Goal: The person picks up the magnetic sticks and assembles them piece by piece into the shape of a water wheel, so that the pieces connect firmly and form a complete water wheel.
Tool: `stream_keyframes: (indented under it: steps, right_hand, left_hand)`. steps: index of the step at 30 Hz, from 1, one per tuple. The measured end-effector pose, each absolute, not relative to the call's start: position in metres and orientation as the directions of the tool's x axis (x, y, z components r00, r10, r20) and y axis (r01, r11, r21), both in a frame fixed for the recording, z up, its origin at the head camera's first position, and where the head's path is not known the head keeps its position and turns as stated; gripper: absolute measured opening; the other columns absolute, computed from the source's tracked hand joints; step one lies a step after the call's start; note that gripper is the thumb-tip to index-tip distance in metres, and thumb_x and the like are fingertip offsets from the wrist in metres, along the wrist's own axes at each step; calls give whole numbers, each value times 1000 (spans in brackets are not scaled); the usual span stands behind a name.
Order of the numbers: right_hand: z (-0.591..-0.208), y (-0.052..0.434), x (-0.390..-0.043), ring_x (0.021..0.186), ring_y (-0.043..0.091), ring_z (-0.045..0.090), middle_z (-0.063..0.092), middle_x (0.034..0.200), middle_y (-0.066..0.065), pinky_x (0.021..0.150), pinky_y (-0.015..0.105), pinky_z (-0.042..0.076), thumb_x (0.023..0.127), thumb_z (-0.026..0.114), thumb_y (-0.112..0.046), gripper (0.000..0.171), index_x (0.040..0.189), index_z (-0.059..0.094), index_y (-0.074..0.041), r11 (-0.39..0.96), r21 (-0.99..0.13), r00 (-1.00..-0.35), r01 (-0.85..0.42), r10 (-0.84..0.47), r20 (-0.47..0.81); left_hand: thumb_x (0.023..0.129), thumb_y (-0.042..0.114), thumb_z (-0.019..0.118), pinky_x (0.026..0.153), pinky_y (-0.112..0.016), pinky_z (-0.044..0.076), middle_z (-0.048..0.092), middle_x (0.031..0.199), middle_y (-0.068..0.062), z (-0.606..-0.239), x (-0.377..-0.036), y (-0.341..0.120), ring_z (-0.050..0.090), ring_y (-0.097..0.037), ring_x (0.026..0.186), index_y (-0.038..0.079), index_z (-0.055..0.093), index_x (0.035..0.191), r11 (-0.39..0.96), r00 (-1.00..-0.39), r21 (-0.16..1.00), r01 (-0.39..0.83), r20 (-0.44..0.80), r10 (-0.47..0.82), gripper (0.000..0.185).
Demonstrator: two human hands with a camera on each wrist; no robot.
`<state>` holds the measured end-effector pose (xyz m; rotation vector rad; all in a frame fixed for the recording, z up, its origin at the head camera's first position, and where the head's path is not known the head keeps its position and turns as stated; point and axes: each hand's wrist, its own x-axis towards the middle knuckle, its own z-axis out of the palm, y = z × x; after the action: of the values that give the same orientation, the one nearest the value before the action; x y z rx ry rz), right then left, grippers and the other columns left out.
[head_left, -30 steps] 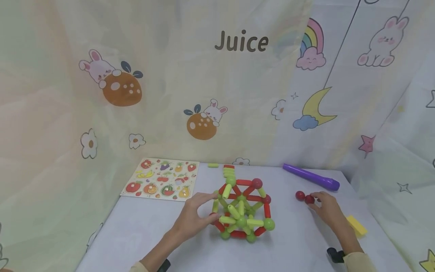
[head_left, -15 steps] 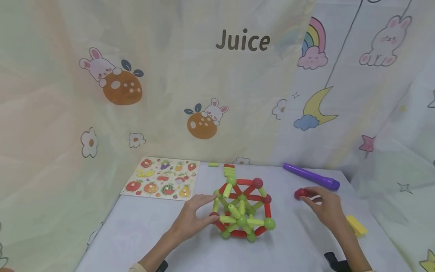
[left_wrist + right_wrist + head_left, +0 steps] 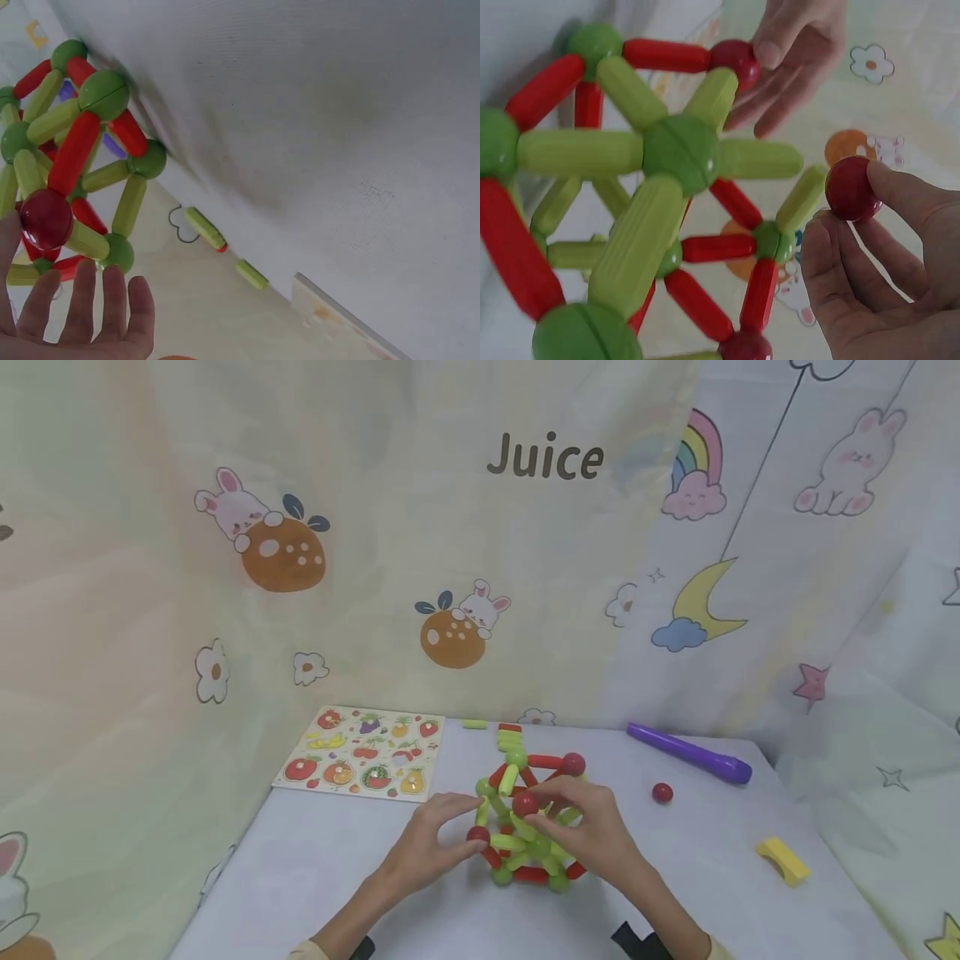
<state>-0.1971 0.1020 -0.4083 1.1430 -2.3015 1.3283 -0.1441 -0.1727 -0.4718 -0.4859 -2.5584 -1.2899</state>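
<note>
**Both hands at the rod-and-ball frame**

Nearest to us, our right hand (image 3: pixel 592 839) pinches a red ball (image 3: pixel 524 803) between thumb and fingertips, holding it against the upper front of the rod-and-ball frame (image 3: pixel 528 818), just at the free end of a green rod. Our left hand (image 3: pixel 427 847) steadies the frame from its left side: the fingers are nearly straight and spread, and one fingertip touches a dark red ball (image 3: pixel 477 834) at a corner joint. The frame stands on the white table (image 3: pixel 337 893), near the middle.

The right hand covers much of the frame's right half in the head view, so we cannot make out the joints behind it. In the left wrist view the palm is cut off at the bottom edge.

Further out, a loose red ball (image 3: pixel 662 792) lies to the right of the frame, well apart from both hands. A yellow block (image 3: pixel 783 861) sits near the right edge. Behind the frame lie a few loose green and red rods (image 3: pixel 508 737), with one green rod (image 3: pixel 473 724) apart to their left. At the far left rests a fruit puzzle board (image 3: pixel 362 753), at the far right a purple tube (image 3: pixel 688 753), both against the printed curtain (image 3: pixel 450 527).
</note>
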Motion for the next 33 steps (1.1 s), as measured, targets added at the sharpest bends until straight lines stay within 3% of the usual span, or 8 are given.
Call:
stream_keyframes:
  steps: [8, 14, 20, 27, 33]
  right_hand:
    - [-409, 84, -192, 79, 19, 73, 81, 102, -3, 70, 32, 65, 79, 96, -5, 35, 110, 81, -11, 328, -626, -694, -708, -490, 527]
    - [-411, 79, -189, 77, 17, 72, 80, 98, -3, 70, 35, 65, 78, 97, -7, 34, 108, 80, -9, 368, -625, -716, -688, -481, 505]
    - [-413, 75, -186, 75, 19, 71, 79, 95, -5, 69, 35, 65, 76, 98, -6, 35, 106, 79, -10, 381, -607, -711, -698, -468, 524]
    - [-411, 74, -186, 77, 18, 71, 79, 96, -5, 70, 34, 65, 79, 97, -10, 33, 107, 79, -12, 420, -638, -758, -646, -451, 471]
    - [-409, 75, -186, 82, 23, 73, 80, 99, -3, 72, 31, 65, 81, 96, -12, 33, 108, 77, -12, 419, -683, -791, -599, -446, 419]
  left_hand:
    - [92, 26, 89, 106, -44, 57, 73, 138, 4, -472, -144, -172, 64, -18, 129, 16, 70, 143, 561, -912, 722, 404, 363, 190, 55]
    - [93, 27, 88, 107, -45, 57, 72, 139, 5, -473, -145, -172, 64, -18, 131, 17, 70, 143, 549, -916, 736, 396, 356, 184, 55]
    - [93, 26, 88, 111, -53, 53, 63, 153, 5, -469, -142, -170, 57, -21, 141, 20, 60, 155, 543, -911, 736, 404, 374, 172, 68]
    - [94, 23, 87, 111, -52, 53, 52, 162, 13, -453, -144, -162, 49, -17, 146, 33, 40, 167, 547, -891, 704, 454, 378, 253, 87]
    - [95, 24, 86, 111, -45, 54, 53, 159, 11, -448, -147, -155, 49, -17, 145, 32, 46, 164, 549, -879, 687, 476, 359, 313, 81]
